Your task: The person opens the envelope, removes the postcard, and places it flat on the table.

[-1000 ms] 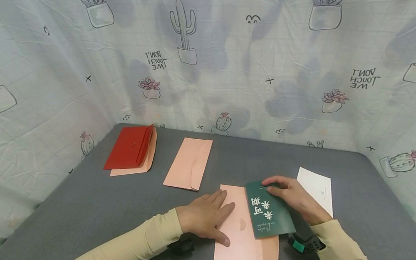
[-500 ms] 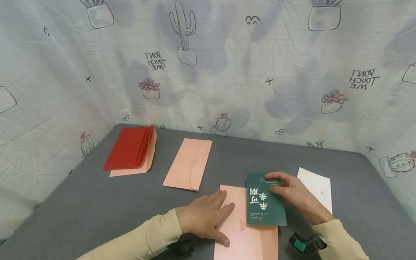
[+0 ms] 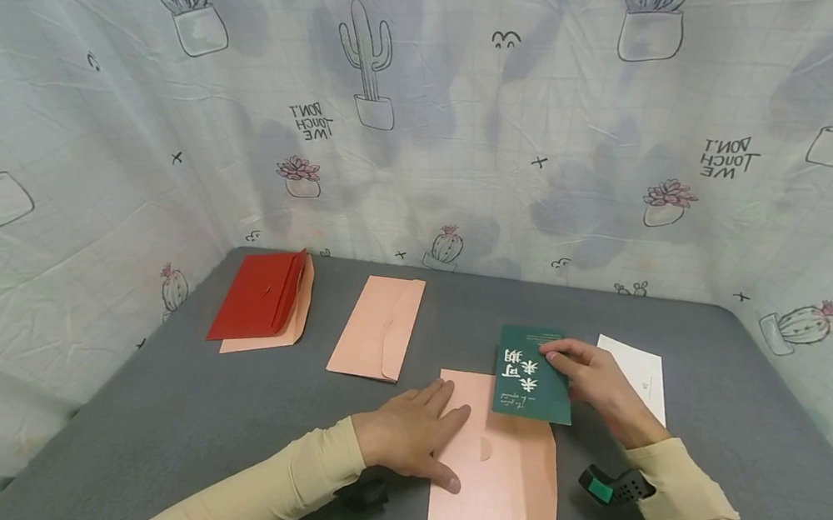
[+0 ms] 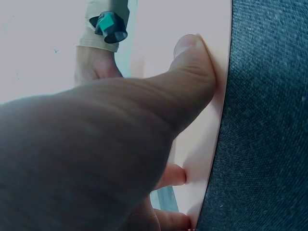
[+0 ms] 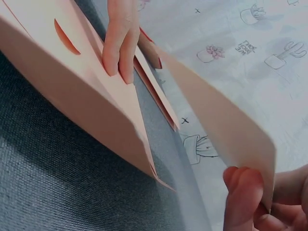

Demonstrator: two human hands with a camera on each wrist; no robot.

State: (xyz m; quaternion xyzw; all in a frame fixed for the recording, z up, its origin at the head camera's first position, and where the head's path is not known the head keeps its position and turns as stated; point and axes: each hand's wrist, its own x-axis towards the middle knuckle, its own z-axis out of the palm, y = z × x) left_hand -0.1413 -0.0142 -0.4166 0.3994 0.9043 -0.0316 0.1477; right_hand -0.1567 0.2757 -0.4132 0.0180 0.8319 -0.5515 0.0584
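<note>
My right hand (image 3: 603, 387) pinches a dark green card (image 3: 535, 376) with white lettering by its right side, thumb against fingers. The card hangs over the far end of a pink envelope (image 3: 479, 509), overlapping it in the head view. From the right wrist, the card's pale back (image 5: 221, 120) shows raised away from the envelope. My left hand (image 3: 411, 431) rests on the envelope's left edge with fingers spread. In the left wrist view the thumb (image 4: 192, 62) presses near that edge. A flap runs along the envelope's right side.
A second pink envelope (image 3: 373, 323) lies farther back, left of centre. At the far left, a red envelope (image 3: 255, 295) sits partly over another pink one (image 3: 295, 325). Behind my right hand lies a white card (image 3: 635, 373). A printed curtain (image 3: 433, 169) borders the grey table (image 3: 168, 412).
The green card has moved away from me toward the envelope's far end and turned from tilted to nearly straight. My right hand shifted slightly with it. The left hand stayed in place.
</note>
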